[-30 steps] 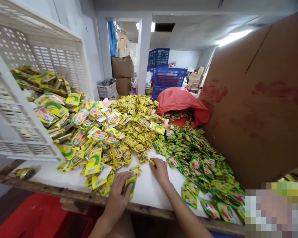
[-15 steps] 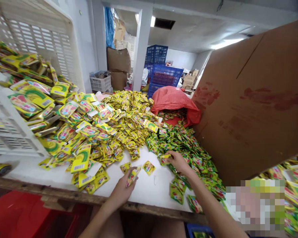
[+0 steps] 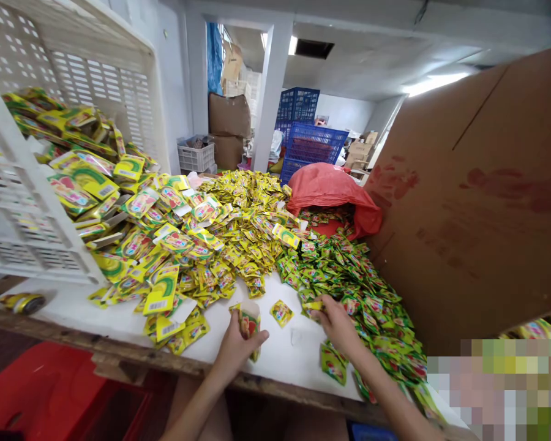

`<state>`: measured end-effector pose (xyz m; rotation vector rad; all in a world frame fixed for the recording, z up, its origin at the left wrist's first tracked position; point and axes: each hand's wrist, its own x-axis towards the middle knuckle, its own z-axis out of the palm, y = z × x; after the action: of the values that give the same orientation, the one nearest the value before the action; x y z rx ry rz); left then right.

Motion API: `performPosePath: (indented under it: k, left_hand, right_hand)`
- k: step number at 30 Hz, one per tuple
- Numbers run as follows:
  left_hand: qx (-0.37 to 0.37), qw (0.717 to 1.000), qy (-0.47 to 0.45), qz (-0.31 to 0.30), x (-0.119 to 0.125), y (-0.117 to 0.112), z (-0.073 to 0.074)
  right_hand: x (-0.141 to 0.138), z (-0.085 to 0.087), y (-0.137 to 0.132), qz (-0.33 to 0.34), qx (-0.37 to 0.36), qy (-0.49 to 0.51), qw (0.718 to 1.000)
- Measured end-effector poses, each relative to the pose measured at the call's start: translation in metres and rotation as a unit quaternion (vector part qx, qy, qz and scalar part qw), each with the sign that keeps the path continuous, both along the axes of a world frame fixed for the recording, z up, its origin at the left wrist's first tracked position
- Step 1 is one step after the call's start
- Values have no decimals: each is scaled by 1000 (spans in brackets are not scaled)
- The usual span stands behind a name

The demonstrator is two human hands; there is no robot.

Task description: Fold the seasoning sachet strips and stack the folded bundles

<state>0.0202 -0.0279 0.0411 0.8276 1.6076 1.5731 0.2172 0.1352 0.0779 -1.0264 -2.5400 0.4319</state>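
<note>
My left hand (image 3: 237,344) grips a small printed carton (image 3: 249,320), yellow, green and red, with a pale flap standing up at its top. Between the fingertips of my right hand (image 3: 342,327) is a small yellow packet (image 3: 313,305), partly hidden by the fingers. A single yellow sachet (image 3: 281,313) lies flat on the white tabletop (image 3: 280,352) between the hands. Right beside my right hand spreads a heap of green sachets (image 3: 371,306). Beyond my left hand lies a pile of yellow sachets (image 3: 243,236), with flattish cartons (image 3: 161,288) scattered over its left part.
A tipped white crate (image 3: 50,226) spills cartons from the left. A large cardboard box (image 3: 468,202) rises on the right. Behind the green sachets lies a red sack (image 3: 328,184), its mouth open. A yellow can-like object (image 3: 24,302) lies near the table's left edge.
My left hand has turned the carton so its printed face shows more. My right hand has drawn back slightly toward me, still holding the yellow packet. The view has shifted a little left.
</note>
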Motion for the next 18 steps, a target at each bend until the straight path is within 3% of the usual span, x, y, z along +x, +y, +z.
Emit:
performPosePath:
  k: [4,7,10,14,16,18]
  left_hand:
    - [15,999,-20,-22,0,0,0]
    - [13,997,-50,-61,-1,-4,3]
    - [13,991,-90,-99,-2,-8,10]
    - [12,985,-98,-142,-1,-7,18]
    - [13,983,-99,-155,-1,-5,19]
    - [13,981,-103,-163,0,-3,17]
  right_hand:
    - [12,-24,-48,39,-169,86,981]
    - [21,-31,-63,41,-215,44,975]
    - [25,-22,-60,48,-233,-30,971]
    - [17,1,-54,108,-253,-107,956]
    - [5,13,-56,124,-260,-85,954]
    - [-13,24,-61,131,-281,13,951]
